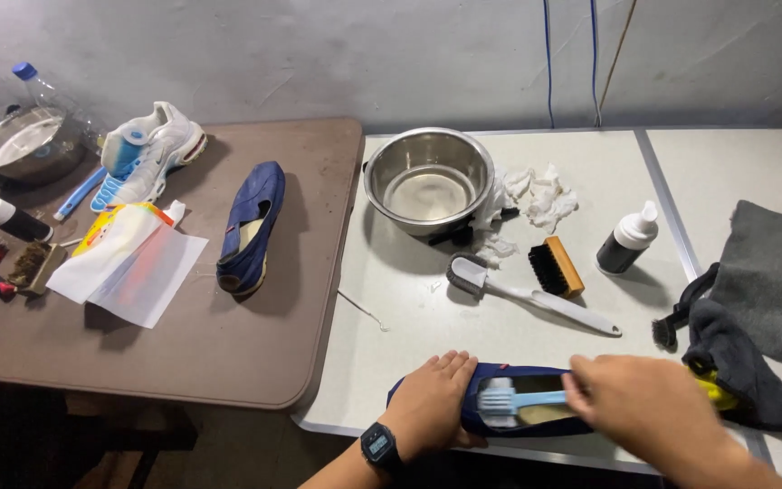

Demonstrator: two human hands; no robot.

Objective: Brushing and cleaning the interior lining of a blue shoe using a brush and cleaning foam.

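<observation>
Mostly hidden: blue shoe (522,424) under left hand (432,398), right hand (649,407).

A yellow-and-orange packet (101,231) lies on the brown table (228,344) under a clear plastic bag (142,272). A small wristwatch screen (378,445) glows bluish-grey on the left wrist.

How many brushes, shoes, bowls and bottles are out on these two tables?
Brushes: 6, including the light blue brush in the right hand
Shoes: 3, including the navy slip-on shoe under the left hand
Steel bowls: 2
Bottles: 3
Total: 14
</observation>
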